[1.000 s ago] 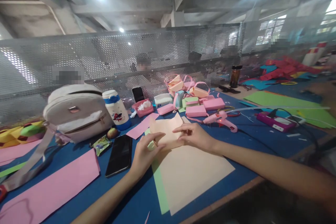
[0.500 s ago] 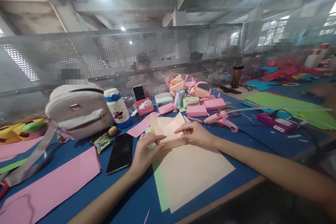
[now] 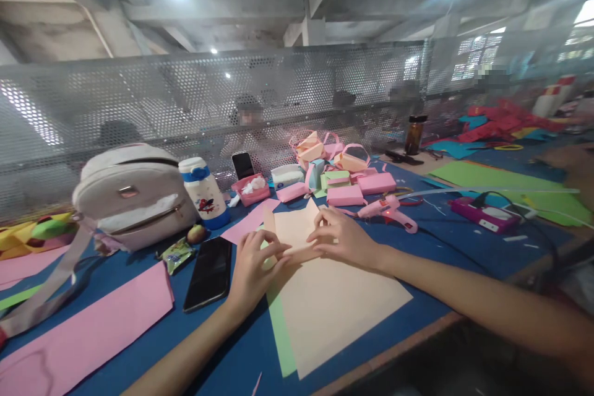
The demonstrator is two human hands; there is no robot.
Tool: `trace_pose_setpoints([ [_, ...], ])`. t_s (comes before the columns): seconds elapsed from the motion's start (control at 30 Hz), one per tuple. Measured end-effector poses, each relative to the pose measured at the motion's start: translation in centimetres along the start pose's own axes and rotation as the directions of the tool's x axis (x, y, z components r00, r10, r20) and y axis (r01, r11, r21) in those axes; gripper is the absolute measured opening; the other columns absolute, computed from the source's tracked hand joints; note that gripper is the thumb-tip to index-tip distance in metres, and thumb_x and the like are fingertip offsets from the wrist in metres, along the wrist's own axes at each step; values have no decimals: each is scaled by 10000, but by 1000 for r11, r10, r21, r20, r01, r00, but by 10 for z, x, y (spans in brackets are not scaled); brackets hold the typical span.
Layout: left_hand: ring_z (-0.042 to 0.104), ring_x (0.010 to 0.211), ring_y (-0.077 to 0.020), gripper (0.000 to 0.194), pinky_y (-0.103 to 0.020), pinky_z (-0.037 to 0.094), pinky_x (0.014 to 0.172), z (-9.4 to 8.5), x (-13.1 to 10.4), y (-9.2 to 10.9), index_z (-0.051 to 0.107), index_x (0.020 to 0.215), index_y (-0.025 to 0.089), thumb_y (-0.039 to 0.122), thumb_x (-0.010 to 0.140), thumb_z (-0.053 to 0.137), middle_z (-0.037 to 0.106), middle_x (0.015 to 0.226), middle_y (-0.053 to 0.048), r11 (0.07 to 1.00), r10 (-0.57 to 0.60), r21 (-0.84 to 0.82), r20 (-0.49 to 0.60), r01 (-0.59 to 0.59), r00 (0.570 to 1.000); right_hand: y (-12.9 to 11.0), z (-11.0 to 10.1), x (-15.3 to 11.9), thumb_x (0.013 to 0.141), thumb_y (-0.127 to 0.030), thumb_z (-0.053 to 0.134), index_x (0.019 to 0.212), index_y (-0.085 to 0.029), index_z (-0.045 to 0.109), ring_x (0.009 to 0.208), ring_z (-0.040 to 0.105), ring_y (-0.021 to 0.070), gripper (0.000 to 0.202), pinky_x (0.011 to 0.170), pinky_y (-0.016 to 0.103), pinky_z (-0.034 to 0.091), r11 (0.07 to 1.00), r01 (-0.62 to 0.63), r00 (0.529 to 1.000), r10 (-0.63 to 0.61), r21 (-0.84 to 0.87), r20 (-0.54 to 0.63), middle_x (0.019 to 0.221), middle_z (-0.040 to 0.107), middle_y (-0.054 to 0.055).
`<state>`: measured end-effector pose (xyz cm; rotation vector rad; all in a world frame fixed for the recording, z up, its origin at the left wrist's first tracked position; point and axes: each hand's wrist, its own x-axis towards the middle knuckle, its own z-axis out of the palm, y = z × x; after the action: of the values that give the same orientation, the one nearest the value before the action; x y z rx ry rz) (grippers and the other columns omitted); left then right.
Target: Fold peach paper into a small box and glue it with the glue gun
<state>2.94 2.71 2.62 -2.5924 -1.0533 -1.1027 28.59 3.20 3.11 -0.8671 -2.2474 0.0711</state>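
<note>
Both my hands are at a folded piece of cream paper (image 3: 297, 226), one at each side of its near edge. My left hand (image 3: 257, 260) pinches the left part, thumb and fingers close together. My right hand (image 3: 341, 235) has its fingers curled onto the right part. Under them lies a flat cream sheet (image 3: 348, 309), with a light green sheet (image 3: 281, 340) showing along its left edge. To the right of my right hand rests a pink hot glue gun (image 3: 388, 210) with a small red light. A black phone (image 3: 208, 275) lies left of my left hand.
At the left stand a pale backpack (image 3: 134, 198) and a white-blue bottle (image 3: 204, 195). Folded pink sheets (image 3: 93, 334) lie in front. Several small paper boxes (image 3: 346, 195) are piled behind my hands. A purple power strip (image 3: 485, 215) with cables sits right. A perforated metal screen (image 3: 185, 99) closes the back.
My right hand has come lower and closer round the folded paper's near edge. My left fingers have curled in more. The view has shifted slightly; the glue gun and flat sheets stay put.
</note>
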Motion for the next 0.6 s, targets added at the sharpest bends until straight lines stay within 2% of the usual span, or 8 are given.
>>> trace_pose_setpoints([
  [0.17, 610, 865, -197, 44, -383, 341, 870, 0, 1, -1, 729, 910, 243, 269, 886, 702, 715, 878, 8, 1000, 16, -20, 38, -15, 999, 1, 0, 2, 886, -215, 714, 933, -198, 763, 917, 564, 204, 69, 864, 346, 415, 1000, -5, 998, 4, 21, 61, 952, 693, 39],
  [0.3, 611, 820, -185, 50, -393, 328, 901, 0, 1, -1, 719, 873, 236, 275, 892, 694, 709, 785, 22, 1000, 30, -7, 43, -30, 999, 0, -1, 3, 875, -178, 723, 893, -190, 751, 887, 579, 202, 35, 873, 354, 403, 999, -13, 998, 11, 30, 64, 900, 737, 23],
  [0.47, 618, 764, -165, 99, -416, 309, 975, 1, 0, -2, 714, 899, 231, 283, 929, 634, 695, 747, 25, 998, 58, 33, 23, -59, 998, 0, -7, 3, 840, -187, 762, 915, -194, 710, 923, 576, 209, 92, 824, 325, 414, 992, -121, 991, 120, 15, 66, 930, 716, 28],
  [0.6, 629, 753, -156, 123, -431, 292, 1024, 0, -1, -2, 709, 929, 241, 276, 949, 593, 701, 748, 28, 996, 59, 68, 44, -62, 997, 6, -12, 5, 811, -255, 797, 911, -185, 670, 904, 567, 214, 176, 798, 328, 410, 989, -141, 987, 144, -42, 74, 936, 675, 32],
])
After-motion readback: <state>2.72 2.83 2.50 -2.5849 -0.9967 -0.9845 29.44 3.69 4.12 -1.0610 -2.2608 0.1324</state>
